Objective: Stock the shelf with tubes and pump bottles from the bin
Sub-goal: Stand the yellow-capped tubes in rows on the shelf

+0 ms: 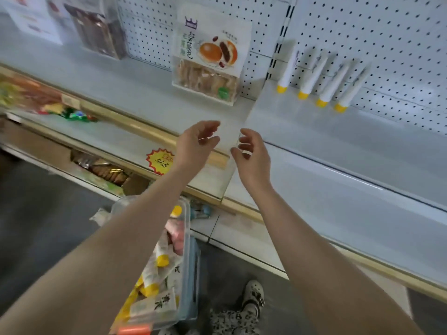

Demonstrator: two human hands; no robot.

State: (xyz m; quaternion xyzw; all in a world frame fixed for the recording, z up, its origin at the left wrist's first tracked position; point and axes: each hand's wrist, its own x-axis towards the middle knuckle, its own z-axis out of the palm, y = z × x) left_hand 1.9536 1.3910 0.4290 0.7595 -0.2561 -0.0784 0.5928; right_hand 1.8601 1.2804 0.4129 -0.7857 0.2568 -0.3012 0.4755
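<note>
**Both hands empty at the shelf edge**

The left hand (197,141) and right hand (254,153) were raised side by side over the front lip of the white shelf (314,131). A small gap lay between them and they were not touching. Fingers on both were loosely curled, palms turned toward each other, and neither held anything.

Four white tubes with yellow caps (332,85) stood in a row at the back of the shelf, to the right. They were cap-down and leaned against the pegboard (387,32), well beyond the hands.

The clear plastic bin (187,238) sat low under the left forearm, beside the shelving. It held more yellow-capped tubes (154,269) lying in a heap, plus something pink (179,240) I could not make out. I saw no pump bottle clearly.

On the shelf section to the left, a bag of filled bread (208,61) stood upright against the pegboard. A clear box of dark items (99,30) was further left, blurred. A yellow and red starburst price sticker (160,160) was on the edge of the shelf below, near the left wrist. A patterned shoe (252,296) was on the grey floor.
</note>
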